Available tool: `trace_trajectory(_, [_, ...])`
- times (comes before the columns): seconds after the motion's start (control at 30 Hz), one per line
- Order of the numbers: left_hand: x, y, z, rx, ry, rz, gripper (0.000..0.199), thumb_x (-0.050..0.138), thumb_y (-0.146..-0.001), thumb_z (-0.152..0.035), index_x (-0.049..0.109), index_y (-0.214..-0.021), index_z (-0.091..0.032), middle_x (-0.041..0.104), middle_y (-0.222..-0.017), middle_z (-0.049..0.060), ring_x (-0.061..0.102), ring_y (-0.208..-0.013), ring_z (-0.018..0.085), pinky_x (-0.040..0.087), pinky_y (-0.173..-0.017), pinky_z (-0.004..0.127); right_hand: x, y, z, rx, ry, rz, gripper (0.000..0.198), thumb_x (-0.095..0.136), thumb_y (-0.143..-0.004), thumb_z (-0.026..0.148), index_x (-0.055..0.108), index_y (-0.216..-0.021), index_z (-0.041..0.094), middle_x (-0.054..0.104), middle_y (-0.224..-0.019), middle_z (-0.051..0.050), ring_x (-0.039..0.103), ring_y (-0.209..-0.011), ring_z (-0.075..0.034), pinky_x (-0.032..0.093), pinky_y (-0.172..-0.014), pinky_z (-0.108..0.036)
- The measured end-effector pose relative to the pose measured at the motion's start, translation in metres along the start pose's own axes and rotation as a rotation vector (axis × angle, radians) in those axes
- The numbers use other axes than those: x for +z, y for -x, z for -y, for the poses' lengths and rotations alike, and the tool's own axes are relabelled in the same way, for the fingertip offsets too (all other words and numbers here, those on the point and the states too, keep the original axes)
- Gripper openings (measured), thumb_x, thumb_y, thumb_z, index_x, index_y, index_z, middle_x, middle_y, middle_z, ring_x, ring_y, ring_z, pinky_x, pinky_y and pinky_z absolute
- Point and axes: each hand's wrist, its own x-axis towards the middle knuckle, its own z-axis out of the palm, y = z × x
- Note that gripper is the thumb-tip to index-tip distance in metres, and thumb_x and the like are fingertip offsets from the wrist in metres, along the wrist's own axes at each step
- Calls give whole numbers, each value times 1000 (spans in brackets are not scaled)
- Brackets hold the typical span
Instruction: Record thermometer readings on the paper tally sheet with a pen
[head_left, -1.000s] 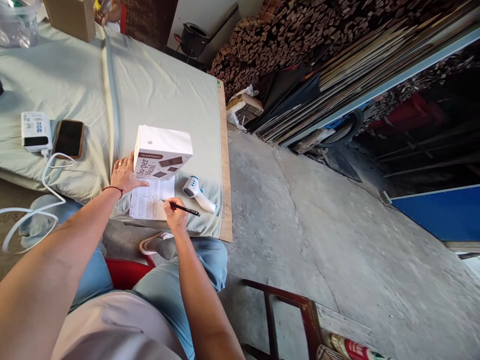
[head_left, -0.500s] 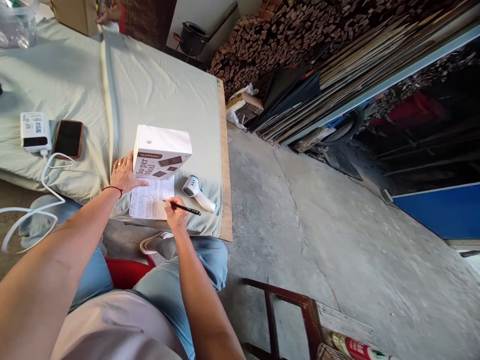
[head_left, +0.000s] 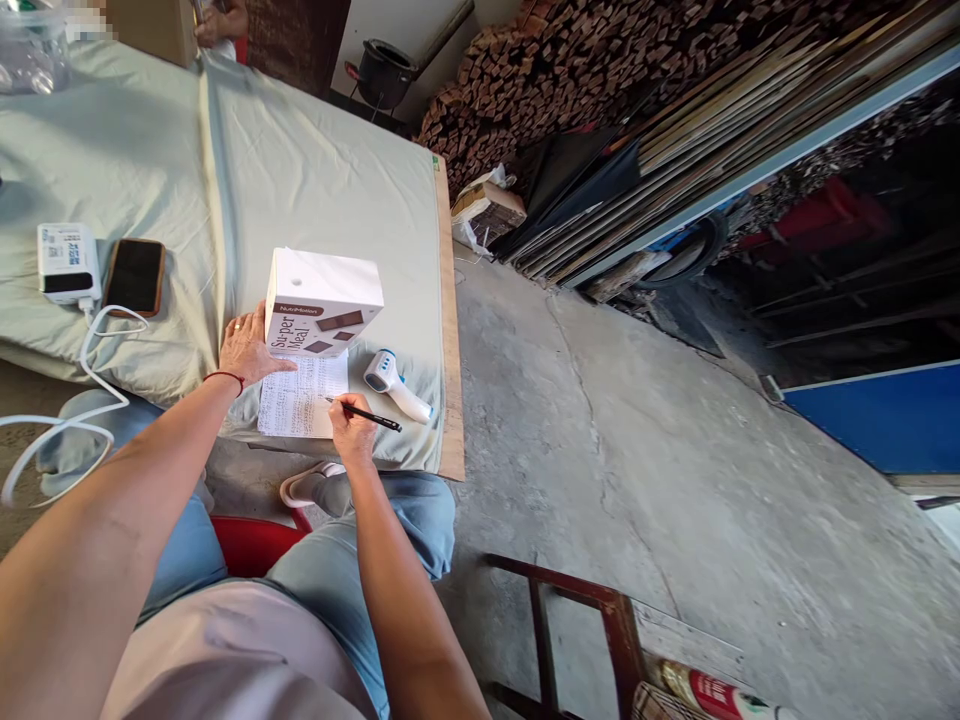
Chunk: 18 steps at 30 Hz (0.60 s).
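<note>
Between the fingers of my right hand (head_left: 352, 425) is a black pen (head_left: 381, 418), its tip over a sheet of paper (head_left: 304, 410) covered in small handwriting. My left hand (head_left: 251, 350) lies with spread fingers at the left side of a white box (head_left: 326, 280) printed "Super Meal", the thumb resting on the paper. The box stands on the paper's far edge. To the right of the paper, a white and blue infrared thermometer (head_left: 397, 387) lies on the cloth.
A phone (head_left: 135, 278) and a white device (head_left: 69, 262) with a white cable (head_left: 94, 345) lie left on the cloth-covered table (head_left: 330, 180). Another person's hand (head_left: 217, 25) is beside a cardboard box (head_left: 154, 28) at the far end. A wooden chair frame (head_left: 622, 640) stands lower right.
Almost nothing differs. The view has shifted very slightly; both hands, the pen and the box keep their places on the table.
</note>
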Motion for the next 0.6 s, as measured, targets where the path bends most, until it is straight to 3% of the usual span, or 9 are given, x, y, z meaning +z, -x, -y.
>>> trace_trajectory(0.2, [1,0,2,30,20,-16,117,82,-62,-59,24,-151,-12,47,-147,20,38,-140,36,21,-121,50,-2,0,3,48,-18,14,21,50,-84,41,54,-74,23,60,-63,1,54,-59,-15,47,-60,-28])
trace_trajectory(0.4, [5,-2,5,15,7,-2,119,82,-59,-58,23,-153,-15,45,-149,18,35,-142,37,19,-122,50,-3,-1,4,35,5,-29,22,49,-83,42,55,-74,22,60,-64,-1,55,-59,-16,48,-60,-28])
trace_trajectory(0.6, [2,0,6,51,29,-19,87,62,-77,-48,30,-150,-13,49,-146,17,40,-139,35,22,-120,49,-2,6,3,-13,17,-90,28,49,-87,46,57,-77,21,60,-67,-2,56,-61,-17,50,-63,-32])
